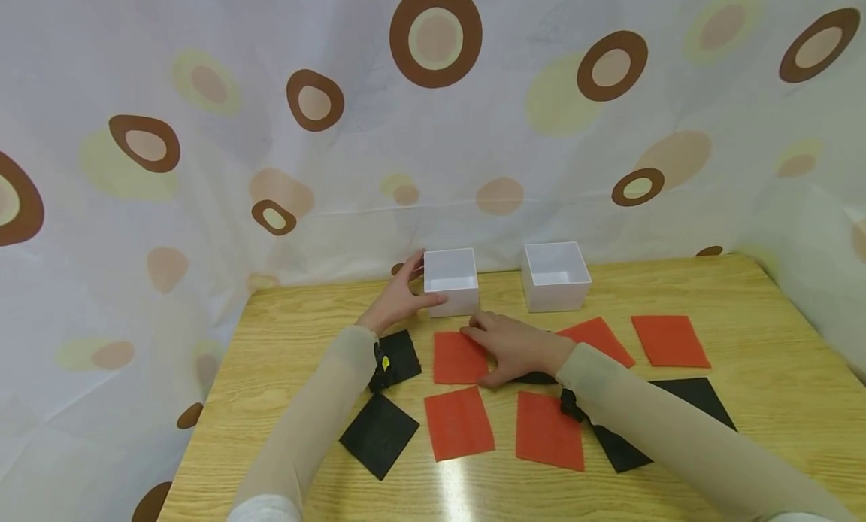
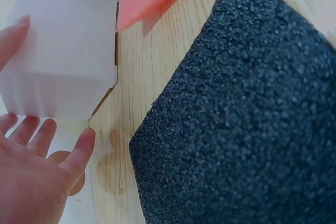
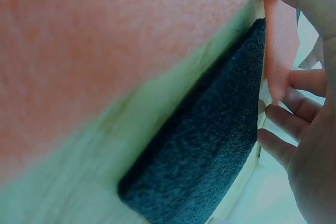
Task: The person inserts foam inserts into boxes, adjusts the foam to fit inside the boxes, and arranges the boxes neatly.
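My left hand [image 1: 395,300] holds the left white box [image 1: 456,304], thumb against its front and fingers along its left side. In the left wrist view the fingertips touch the wall of the white box [image 2: 63,40]. Just in front of that box, my right hand [image 1: 517,345] grips a red foam square [image 1: 455,360]. The right wrist view has the thumb at one end of the red foam square [image 3: 281,40] and fingers at the other. A black foam piece [image 1: 534,377] lies partly hidden beneath the right hand.
A second white box [image 1: 556,296] stands at the back right. Two black squares, one near [image 1: 380,435] and one farther [image 1: 404,353], lie on the left. More red squares [image 1: 460,424] and a larger black sheet [image 1: 697,398] are spread on the wooden table [image 1: 764,319]. A patterned curtain hangs behind.
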The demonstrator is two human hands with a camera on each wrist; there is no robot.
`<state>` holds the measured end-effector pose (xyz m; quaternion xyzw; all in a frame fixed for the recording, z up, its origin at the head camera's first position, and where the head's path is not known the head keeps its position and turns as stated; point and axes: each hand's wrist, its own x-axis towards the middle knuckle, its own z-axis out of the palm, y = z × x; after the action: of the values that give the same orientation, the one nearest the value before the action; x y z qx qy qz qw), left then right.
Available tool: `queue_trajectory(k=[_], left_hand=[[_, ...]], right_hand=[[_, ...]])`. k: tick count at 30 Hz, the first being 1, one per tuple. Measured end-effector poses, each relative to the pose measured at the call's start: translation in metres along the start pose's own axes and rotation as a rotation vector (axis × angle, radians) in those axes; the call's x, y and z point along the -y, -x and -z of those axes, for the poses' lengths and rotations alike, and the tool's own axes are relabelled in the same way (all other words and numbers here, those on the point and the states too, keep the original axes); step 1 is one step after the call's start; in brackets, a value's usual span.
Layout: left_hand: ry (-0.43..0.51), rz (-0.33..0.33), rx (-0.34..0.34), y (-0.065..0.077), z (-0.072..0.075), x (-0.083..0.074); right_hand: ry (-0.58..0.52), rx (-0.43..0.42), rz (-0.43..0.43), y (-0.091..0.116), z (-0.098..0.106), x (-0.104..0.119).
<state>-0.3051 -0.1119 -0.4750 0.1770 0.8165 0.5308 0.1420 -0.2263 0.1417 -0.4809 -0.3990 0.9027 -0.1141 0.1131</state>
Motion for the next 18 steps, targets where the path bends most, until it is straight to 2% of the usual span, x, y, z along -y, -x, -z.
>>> queue_trajectory(k=[6,11,18], left_hand=[[0.007,-0.008,-0.002,0.000,0.000,0.001],[0.033,-0.015,-0.002,-0.001,0.001,0.003],[0.067,0.008,0.006,0.000,0.000,0.002]], right_hand=[[0.006,0.023,-0.008,0.001,0.002,0.001],[-0.011,0.009,0.020,0.005,0.004,0.002],[-0.070,-0.009,0.019,0.020,0.017,0.003]])
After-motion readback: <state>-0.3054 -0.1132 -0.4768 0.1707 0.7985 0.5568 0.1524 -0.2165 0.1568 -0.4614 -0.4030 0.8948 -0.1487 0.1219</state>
